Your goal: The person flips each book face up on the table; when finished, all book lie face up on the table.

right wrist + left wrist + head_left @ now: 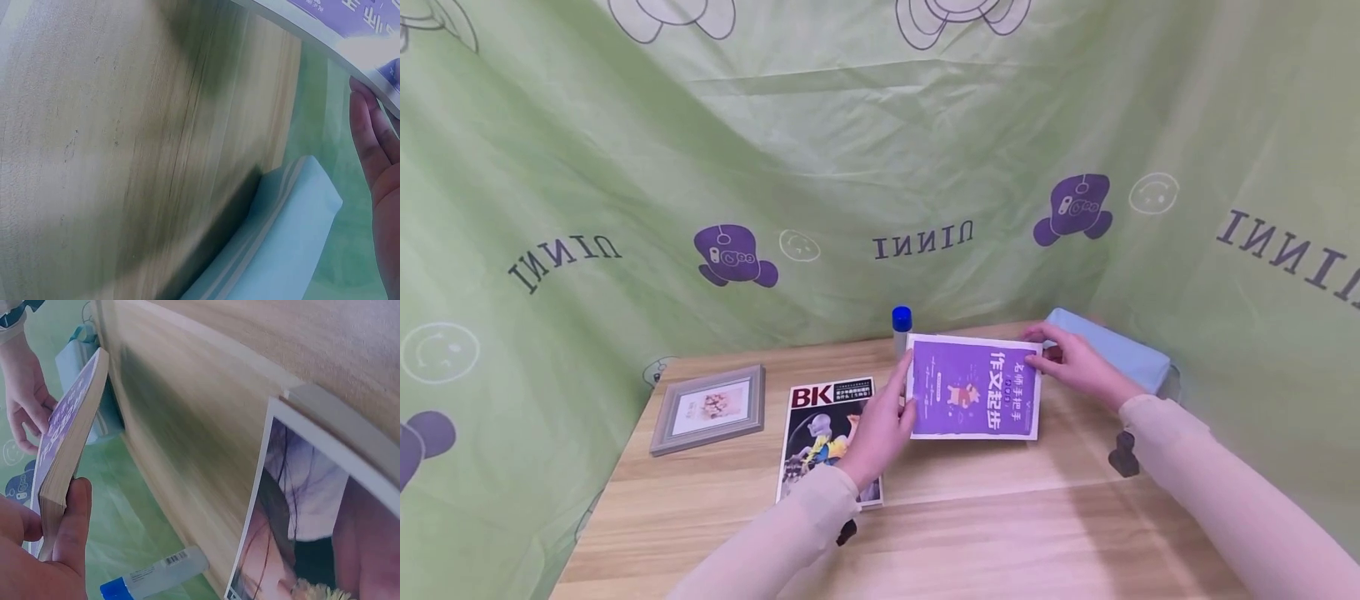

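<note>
A purple paperback book (976, 387) with white Chinese lettering is held in the air above the table, its cover turned sideways. My left hand (880, 425) pinches its left edge, thumb on the cover and fingers beneath, as the left wrist view (53, 544) also shows. At the opposite end my right hand (1078, 362) grips the book's upper right edge, its fingers (369, 122) reaching under. Below my left forearm lies a magazine (820, 433) marked BK, partly covered by that hand.
A grey picture frame (715, 408) lies at the table's left. Behind the purple book stands a blue-capped glue bottle (902, 321), mostly hidden. A light blue pencil case (1112, 350) sits at the back right, beside my right hand. A green printed curtain (850, 167) hangs behind the wooden table (970, 533).
</note>
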The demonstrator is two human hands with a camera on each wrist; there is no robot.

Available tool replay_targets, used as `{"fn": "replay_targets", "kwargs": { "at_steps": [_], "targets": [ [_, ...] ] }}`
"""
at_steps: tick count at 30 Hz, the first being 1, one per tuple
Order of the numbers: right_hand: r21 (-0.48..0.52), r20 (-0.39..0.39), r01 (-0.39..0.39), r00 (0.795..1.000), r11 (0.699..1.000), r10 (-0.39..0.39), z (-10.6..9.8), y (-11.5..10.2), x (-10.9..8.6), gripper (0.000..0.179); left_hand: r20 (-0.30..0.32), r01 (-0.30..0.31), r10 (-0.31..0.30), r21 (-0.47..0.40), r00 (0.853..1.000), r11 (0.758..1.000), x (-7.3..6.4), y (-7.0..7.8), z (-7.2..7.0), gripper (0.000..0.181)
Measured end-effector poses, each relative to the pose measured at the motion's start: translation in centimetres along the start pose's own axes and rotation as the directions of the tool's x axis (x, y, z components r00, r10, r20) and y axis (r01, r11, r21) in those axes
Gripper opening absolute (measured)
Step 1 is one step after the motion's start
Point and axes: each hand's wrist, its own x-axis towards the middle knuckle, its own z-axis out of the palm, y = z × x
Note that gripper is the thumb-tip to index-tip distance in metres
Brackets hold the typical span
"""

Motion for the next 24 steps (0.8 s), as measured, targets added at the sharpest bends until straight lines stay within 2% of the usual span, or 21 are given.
{"fn": "replay_targets", "kwargs": {
  "at_steps": [9,17,24],
  "targets": [
    [0.001,0.015,-0.014,1.0,1.0,0.014,0.3,0.2,0.0,0.014,0.045,0.027,-0.028,0.037,0.999,0.999,0.1,-0.3,0.2,0.062],
    [-0.023,0.013,-0.019,1.0,1.0,0.02,0.6,0.6,0.0,0.01,0.046,0.007,-0.012,0.099,0.999,0.995,0.3,-0.7,0.7,0.06],
    [-0.067,0.032,-0.041,0.999,0.997,0.043,0.9,1.2,0.3,0.01,0.066,0.035,-0.044,0.131,0.997,0.991,0.4,-0.8,1.0,0.059]
  ]
}}
